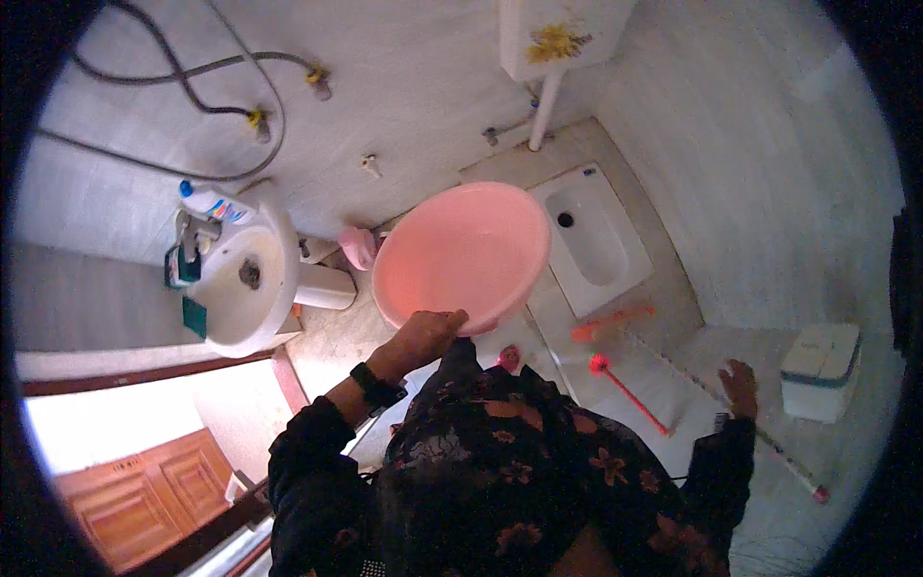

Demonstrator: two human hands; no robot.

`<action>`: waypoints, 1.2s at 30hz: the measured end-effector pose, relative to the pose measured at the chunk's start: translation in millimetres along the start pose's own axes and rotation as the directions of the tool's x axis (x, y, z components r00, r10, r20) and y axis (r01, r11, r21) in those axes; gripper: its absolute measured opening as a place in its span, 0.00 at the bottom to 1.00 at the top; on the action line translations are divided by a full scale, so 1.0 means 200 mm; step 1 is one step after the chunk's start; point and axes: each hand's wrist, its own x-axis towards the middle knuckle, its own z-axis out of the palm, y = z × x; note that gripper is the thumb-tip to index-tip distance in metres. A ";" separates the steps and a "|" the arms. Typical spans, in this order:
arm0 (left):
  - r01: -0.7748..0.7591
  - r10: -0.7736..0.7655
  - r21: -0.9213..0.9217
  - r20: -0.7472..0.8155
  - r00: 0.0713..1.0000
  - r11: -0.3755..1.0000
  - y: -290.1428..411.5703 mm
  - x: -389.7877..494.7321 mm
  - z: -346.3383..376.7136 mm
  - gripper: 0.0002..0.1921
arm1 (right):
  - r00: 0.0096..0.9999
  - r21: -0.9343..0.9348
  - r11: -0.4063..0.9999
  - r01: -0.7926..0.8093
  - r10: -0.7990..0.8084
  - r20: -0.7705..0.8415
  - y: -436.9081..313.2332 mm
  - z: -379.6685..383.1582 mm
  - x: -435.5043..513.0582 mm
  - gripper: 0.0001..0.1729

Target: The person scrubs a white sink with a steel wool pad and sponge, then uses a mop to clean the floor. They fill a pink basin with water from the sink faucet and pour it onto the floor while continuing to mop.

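Note:
My left hand [425, 337] grips the near rim of a large pink plastic basin [465, 252], thumb over the edge. The basin is tilted, its inside facing me, and no contents show in it. My right hand [739, 389] is held out to the right with its fingers apart and nothing in it. Behind that wrist passes the patterned handle [678, 369] of an orange floor squeegee or broom [613, 323]. A white lidded box [820, 371] is just right of this hand. Left of it is a red-handled toilet brush [627, 393].
Beyond the basin is a white squat toilet [595, 238], with a cistern [562, 36] above. On the left, a washbasin [245, 288] bears a white bottle [220, 203] and green scouring pads [193, 317]. A pink jug [357, 247] stands by the wall. Hoses [180, 72] hang upper left.

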 end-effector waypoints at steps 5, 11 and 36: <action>0.012 -0.012 0.037 0.012 1.000 0.999 0.02 -0.12 -0.05 0.10 | 0.797 0.847 0.365 -0.386 -0.330 0.505 -1.18 0.16 0.38 0.33; -0.056 0.059 0.150 -0.016 0.998 0.987 -0.02 -0.28 -0.13 0.08 | 0.692 0.868 0.036 -0.495 -0.588 0.419 -2.34 -0.17 0.42 0.38; 0.676 -0.660 -0.717 -0.593 -0.461 0.171 -0.20 -1.72 -0.08 0.10 | 0.187 0.806 0.494 -0.324 -0.802 0.567 -4.37 -0.26 0.28 0.31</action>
